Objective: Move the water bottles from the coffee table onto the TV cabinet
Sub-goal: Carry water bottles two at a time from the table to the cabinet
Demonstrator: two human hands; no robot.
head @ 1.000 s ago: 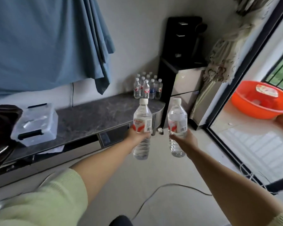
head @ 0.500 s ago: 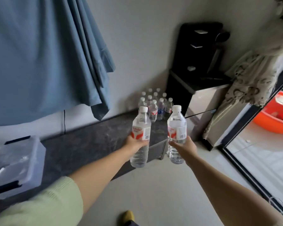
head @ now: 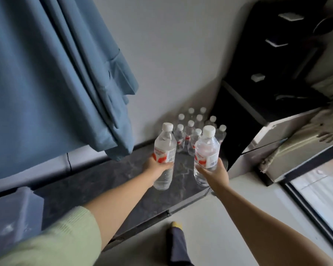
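Bottles of water are held upright, one in each hand, over the right end of the dark marbled TV cabinet [head: 108, 181]. The left bottle [head: 164, 150] is gripped around its lower label by the left hand [head: 156, 166], whose fingers are curled round it; the right bottle [head: 206, 150] is gripped in the same way by the right hand [head: 213, 173]. Both are clear plastic with white screw caps and a white label bearing a red-orange shape. Red lettering is printed along the top of each label, but it is too blurred to be read; a barcode can be made out on the right bottle's label. The lower part of each bottle is partly covered by the fingers, and it cannot be told whether either base touches the cabinet top.

Behind them, at the far right corner of the cabinet against the wall, a cluster of bottles [head: 196, 127] of the same kind is seen standing close together. Only their caps and shoulders are clear, and several are hidden behind the two held bottles, so they cannot be counted with certainty.

A blue curtain [head: 52, 73] hangs at the left, covering the wall above the cabinet. A clear plastic box [head: 13, 214] is cut off at the near left edge and blurred. A black appliance [head: 281, 54] stands on a cupboard at the far right, its details lost in shadow. A foot [head: 176, 239] is seen on the pale floor below.
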